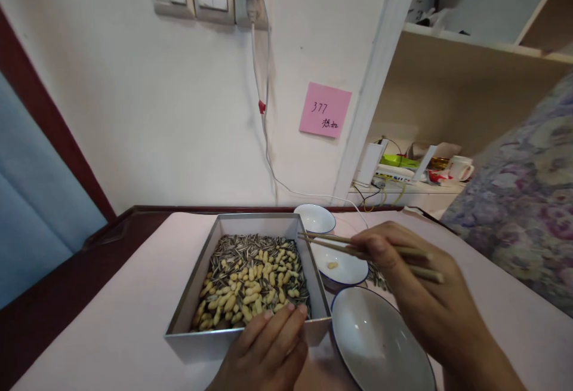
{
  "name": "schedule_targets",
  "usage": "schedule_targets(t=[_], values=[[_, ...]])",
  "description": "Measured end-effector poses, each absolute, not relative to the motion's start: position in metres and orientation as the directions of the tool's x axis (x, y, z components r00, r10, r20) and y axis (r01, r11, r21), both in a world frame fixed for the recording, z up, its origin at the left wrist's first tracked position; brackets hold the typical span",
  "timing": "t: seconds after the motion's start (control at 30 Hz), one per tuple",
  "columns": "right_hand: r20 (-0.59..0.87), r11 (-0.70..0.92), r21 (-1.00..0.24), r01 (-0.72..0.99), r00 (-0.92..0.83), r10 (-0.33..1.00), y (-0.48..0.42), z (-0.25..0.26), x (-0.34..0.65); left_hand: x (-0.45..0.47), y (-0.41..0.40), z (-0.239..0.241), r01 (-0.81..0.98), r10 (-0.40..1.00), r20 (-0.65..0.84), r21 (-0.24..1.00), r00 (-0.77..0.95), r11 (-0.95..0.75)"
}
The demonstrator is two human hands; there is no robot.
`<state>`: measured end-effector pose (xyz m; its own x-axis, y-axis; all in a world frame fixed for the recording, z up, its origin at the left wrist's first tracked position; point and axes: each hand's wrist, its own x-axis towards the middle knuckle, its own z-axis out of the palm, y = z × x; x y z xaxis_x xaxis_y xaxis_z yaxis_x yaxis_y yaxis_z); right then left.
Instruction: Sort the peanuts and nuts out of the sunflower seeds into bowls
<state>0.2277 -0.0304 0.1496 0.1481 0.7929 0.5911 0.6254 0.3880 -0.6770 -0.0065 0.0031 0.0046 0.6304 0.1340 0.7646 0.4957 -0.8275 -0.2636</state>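
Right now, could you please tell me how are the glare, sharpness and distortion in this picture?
In the head view, small glints show on the nearest bowl; the white trim and dark red frame lean, perhaps from a wide lens; the flowered fabric looks soft, while single peanuts can be made out.
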Motion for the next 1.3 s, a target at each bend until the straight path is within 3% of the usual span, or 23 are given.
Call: schedule_targets(t=[0.2,0.43,0.97,1.07,1.2,1.3], values=[[0.43,0.342,-0.686,0.642,-0.021,0.902,-0.017,0.137,0.204,-0.006,0.002,0.003,0.519,0.14,0.76,-0.285,0.635,-0.806],[0.374,0.32,-0.719,0.617,-0.043,0.926,-0.011,0.127,0.198,-0.003,0.0,0.003,0.527,0.142,0.773,-0.273,0.618,-0.805],[0.52,0.404,-0.712,0.574,0.045,0.853,-0.018,0.133,0.209,-0.002,0.0,0.003,0.536,0.132,0.791,-0.272,0.598,-0.799],[0.634,0.436,-0.663,0.608,0.145,0.76,-0.035,0.148,0.216,-0.005,0.001,0.003,0.517,0.125,0.774,-0.284,0.621,-0.808],[0.73,0.363,-0.605,0.709,0.312,0.609,-0.056,0.164,0.233,-0.006,0.003,0.004,0.486,0.131,0.758,-0.265,0.639,-0.833],[0.78,0.27,-0.51,0.816,0.306,0.546,-0.057,0.166,0.254,-0.006,0.005,0.005,0.479,0.111,0.778,-0.261,0.619,-0.838]])
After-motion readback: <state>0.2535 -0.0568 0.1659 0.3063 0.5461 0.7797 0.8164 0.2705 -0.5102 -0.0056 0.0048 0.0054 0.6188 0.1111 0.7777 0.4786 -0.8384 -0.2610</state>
